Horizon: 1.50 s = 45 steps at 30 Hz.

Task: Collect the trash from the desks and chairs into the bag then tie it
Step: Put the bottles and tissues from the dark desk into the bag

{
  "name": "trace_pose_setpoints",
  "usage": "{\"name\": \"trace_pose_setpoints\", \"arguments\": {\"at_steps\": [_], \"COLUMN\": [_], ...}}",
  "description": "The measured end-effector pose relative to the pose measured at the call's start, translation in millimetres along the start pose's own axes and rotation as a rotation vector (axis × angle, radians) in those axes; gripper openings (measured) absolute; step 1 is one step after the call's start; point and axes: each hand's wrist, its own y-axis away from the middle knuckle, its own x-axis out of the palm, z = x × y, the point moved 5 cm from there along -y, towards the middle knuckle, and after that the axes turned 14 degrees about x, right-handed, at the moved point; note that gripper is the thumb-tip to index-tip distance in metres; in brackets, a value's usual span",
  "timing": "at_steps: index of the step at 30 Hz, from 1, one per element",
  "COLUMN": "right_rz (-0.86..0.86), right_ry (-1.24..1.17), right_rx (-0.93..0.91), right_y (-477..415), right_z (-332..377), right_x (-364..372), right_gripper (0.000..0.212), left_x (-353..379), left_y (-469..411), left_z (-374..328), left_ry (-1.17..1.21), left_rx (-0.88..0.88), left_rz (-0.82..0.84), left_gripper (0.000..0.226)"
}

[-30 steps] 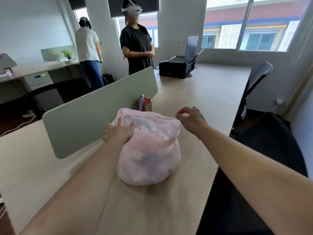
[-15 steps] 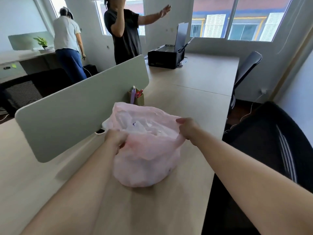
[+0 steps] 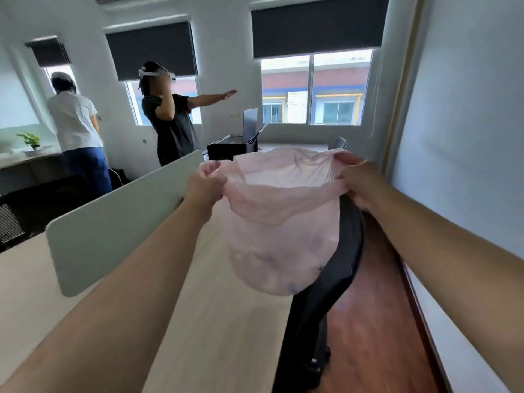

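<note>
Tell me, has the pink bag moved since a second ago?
Yes, upward: the pink bag left the desk, held by left hand and right hand.

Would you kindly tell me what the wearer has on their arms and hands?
The left forearm and right forearm are bare, no sleeve in view. The left grip and right grip are ungloved hands; no watch, bracelet or ring shows.

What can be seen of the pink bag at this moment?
The pink bag is thin, translucent pale plastic, not yet tied. It hangs in the air, its mouth stretched open between the left hand and the right hand, each gripping one top edge. Its rounded bottom bulges with dimly visible contents, apparently clear of the desk, in front of a black chair.
</note>
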Motion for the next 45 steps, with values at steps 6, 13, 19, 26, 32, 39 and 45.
{"name": "trace_pose_setpoints", "arguments": {"at_steps": [6, 13, 19, 26, 32, 39, 45], "right_rz": [-0.154, -0.440, -0.784, -1.157, -1.458, -1.768, -1.975], "right_ry": [-0.267, -0.418, -0.521, -0.458, -0.410, -0.327, -0.390], "right_rx": [-0.001, -0.077, -0.090, -0.083, -0.089, -0.051, 0.080], "right_y": [60, 143, 256, 449, 621, 833, 967], "right_z": [30, 26, -19, -53, -71, -103, -152], "right_x": [-98, -155, -185, -225, -246, -231, -221], "right_gripper": [0.060, 0.055, 0.055, 0.057, 0.054, 0.052, 0.059], "left_x": [40, 96, 142, 190, 206, 173, 126], "left_y": [-4, 15, 66, 205, 372, 582, 725], "left_z": [-66, -112, -138, -191, -261, -325, -352], "left_ry": [0.127, 0.330, 0.458, 0.640, 0.757, 0.832, 0.807], "left_rx": [0.076, 0.114, 0.065, 0.032, 0.098, 0.001, -0.028], "left_rz": [0.065, 0.391, 0.670, 1.045, 1.356, 1.652, 1.884], "left_gripper": [0.041, 0.039, 0.027, 0.023, 0.030, 0.024, 0.038]}}
